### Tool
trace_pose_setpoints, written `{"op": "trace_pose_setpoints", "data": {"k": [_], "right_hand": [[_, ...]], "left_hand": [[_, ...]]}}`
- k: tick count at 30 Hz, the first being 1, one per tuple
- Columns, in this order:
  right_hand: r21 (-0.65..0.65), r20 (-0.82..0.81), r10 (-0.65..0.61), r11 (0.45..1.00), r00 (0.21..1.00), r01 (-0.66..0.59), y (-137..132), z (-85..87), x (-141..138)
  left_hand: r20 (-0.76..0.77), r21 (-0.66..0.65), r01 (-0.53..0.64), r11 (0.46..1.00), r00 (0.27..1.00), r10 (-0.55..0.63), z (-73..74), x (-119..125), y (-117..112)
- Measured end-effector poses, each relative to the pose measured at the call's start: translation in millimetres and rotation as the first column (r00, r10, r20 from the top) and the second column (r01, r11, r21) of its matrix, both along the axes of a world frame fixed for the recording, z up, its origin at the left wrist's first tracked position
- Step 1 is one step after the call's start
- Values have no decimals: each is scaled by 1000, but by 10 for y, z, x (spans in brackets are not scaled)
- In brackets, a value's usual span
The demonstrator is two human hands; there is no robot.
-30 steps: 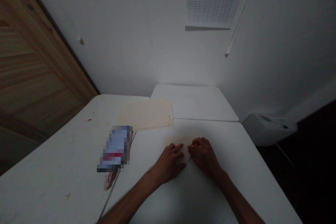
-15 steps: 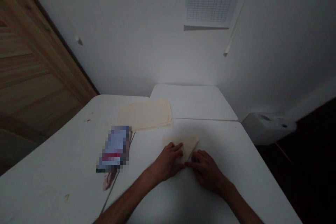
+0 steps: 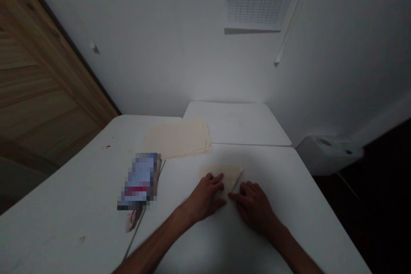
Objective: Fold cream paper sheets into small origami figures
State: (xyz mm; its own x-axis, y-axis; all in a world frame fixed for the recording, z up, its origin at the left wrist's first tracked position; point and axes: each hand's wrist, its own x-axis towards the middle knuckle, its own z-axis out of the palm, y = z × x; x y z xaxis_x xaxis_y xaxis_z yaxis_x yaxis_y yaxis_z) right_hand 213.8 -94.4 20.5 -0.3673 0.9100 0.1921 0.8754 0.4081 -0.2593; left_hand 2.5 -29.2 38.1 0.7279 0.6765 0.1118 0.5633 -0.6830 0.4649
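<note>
Thin cream slant-edged sheet (image 3: 234, 174), apparently folded, flat on smooth white table (image 3: 289, 184). Left hand (image 3: 205, 197) spread loosely atop, likely steadying; right hand (image 3: 256, 205), forefinger at slanting edge, perhaps pressing fold; curled fingers' grip unclear.

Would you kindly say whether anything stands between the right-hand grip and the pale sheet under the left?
Nothing visible does: the right-hand grip has its index finger at the edge of the pale sheet; the left thumb lies close by, not between.

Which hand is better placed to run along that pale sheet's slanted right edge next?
Probably the right hand: its extended finger sits by the sheet at that edge's lower end, while the left hand rests farther left.
</note>
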Motion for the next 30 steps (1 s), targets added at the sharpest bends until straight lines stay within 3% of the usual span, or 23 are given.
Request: {"op": "trace_pose_setpoints", "data": {"k": [11,20,23,27,30], "right_hand": [[104,142,-201,977,969,188,208,-19,219],[166,100,-270,953,958,252,295,-4,232],[164,95,-225,964,970,208,278,-8,124],[85,72,-35,996,997,29,248,-20,-50],[77,78,-66,995,995,61,240,-28,-143]], "left_hand": [[-1,18,12,1000,1000,-12,-4,-14,-19],[7,87,10,996,1000,-11,-105,-26,-58],[12,133,3,991,1000,-5,-136,-26,-98],[11,165,14,986,1000,-16,-140,-21,-137],[11,163,-11,987,1000,10,-128,-6,-151]]}}
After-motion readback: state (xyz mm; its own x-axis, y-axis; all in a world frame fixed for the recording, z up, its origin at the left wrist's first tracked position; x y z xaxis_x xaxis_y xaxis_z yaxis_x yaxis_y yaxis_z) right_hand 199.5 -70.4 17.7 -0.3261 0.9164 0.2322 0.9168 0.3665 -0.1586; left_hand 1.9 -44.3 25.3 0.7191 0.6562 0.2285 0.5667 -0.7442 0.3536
